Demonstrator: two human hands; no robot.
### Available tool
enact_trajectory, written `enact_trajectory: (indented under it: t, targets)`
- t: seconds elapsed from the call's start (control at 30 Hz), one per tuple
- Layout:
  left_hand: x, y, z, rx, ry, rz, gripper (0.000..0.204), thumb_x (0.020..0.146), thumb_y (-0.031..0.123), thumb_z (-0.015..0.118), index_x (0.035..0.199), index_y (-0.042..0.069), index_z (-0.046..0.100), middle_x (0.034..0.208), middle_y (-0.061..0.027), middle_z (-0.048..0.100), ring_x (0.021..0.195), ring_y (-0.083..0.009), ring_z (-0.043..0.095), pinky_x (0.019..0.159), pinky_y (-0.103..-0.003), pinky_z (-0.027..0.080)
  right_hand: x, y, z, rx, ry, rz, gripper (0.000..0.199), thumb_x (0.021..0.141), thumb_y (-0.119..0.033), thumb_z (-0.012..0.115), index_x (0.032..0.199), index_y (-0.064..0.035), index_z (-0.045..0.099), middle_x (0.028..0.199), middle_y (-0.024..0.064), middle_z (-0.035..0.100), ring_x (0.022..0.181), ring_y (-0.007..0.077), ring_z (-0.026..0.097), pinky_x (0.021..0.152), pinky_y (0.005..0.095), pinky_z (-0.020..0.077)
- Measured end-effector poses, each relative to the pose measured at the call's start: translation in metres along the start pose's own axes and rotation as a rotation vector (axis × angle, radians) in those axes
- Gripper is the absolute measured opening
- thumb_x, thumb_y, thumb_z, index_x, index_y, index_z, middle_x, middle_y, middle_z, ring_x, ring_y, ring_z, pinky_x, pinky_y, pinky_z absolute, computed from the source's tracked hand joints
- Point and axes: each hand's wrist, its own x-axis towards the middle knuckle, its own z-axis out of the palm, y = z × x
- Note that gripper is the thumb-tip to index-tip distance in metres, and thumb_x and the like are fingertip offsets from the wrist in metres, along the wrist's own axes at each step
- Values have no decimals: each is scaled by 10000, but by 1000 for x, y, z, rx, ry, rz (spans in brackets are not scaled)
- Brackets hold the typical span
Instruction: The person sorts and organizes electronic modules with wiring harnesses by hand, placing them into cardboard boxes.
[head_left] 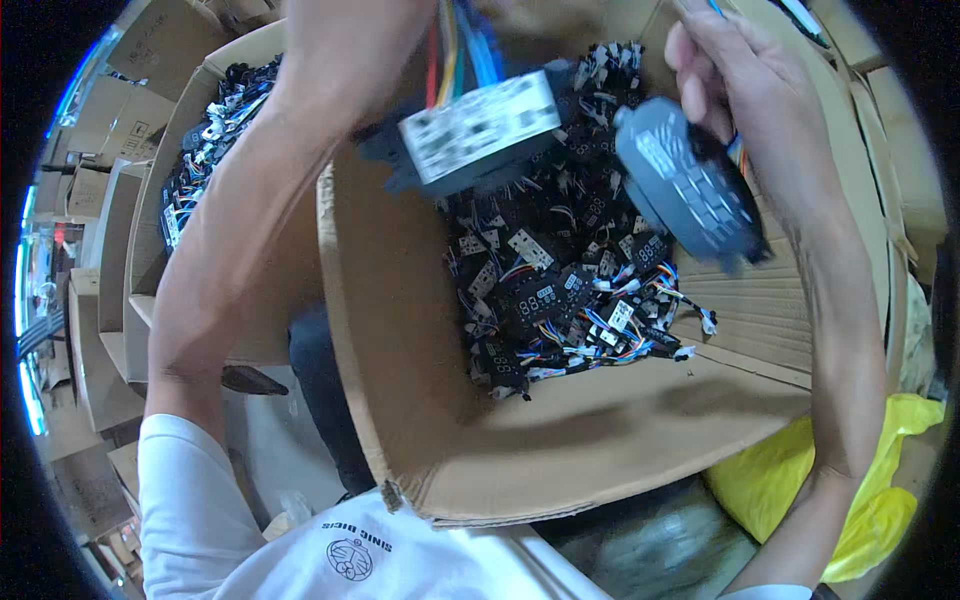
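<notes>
My left hand (365,30) is at the top edge, its fingers cut off from view. Beside it a black module with a white-patterned face (480,130) hangs in the air by its red, yellow, green and blue wires. My right hand (735,65) is closed, its fingers curled, at the upper right. Just below those fingers hangs a second black display module (690,180), tilted and blurred, with a bit of coloured wire showing behind it. Under both hands, an open cardboard box (600,450) holds a heap of similar black modules with wires and white connectors (560,290).
Another cardboard box (145,265), with more such modules (215,135), stands to the left. A yellow plastic bag (780,490) lies against the near right side of the middle box. More cartons (105,115) are stacked at the far left.
</notes>
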Motion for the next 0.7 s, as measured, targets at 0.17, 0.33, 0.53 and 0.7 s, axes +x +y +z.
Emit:
enact_trajectory:
  t: [0.17, 0.33, 0.53, 0.7]
  targets:
    - [-6, -42, -5, 1254, 257, -663, 504, 1053, 511, 549, 996, 25, 668, 640, 29, 519, 490, -62, 430, 408, -240, 337, 14, 8, 28, -270, -101, -359, 178, 1020, -123, 582, 955, 43, 586, 668, 159, 588, 586, 236, 579, 562, 406, 437]
    - [17, -25, -22, 1583, 710, -310, 366, 1106, 281, 453, 896, 53, 647, 629, 24, 505, 528, -85, 438, 441, -288, 318, 33, 99, 36, -427, 36, -536, 250, 988, -259, 648, 1014, -11, 651, 842, 218, 662, 799, 396, 666, 759, 473, 530]
    - [-6, -71, -68, 1715, -115, 452, 258, 1005, 87, 504, 880, -44, 687, 751, -194, 672, 716, -289, 714, 693, -430, 588, -127, 245, 44, -1072, -1567, 287, 221, 861, -186, 683, 967, -11, 766, 1030, 218, 755, 970, 356, 744, 845, 485, 599]
    - [-17, -38, -75, 1729, -8, 325, 269, 1008, 99, 501, 863, -37, 681, 732, -194, 664, 686, -285, 703, 667, -427, 586, -125, 294, 53, -1329, -1247, 173, 209, 870, -183, 684, 1014, -40, 734, 1094, 176, 717, 1038, 323, 698, 866, 461, 561]
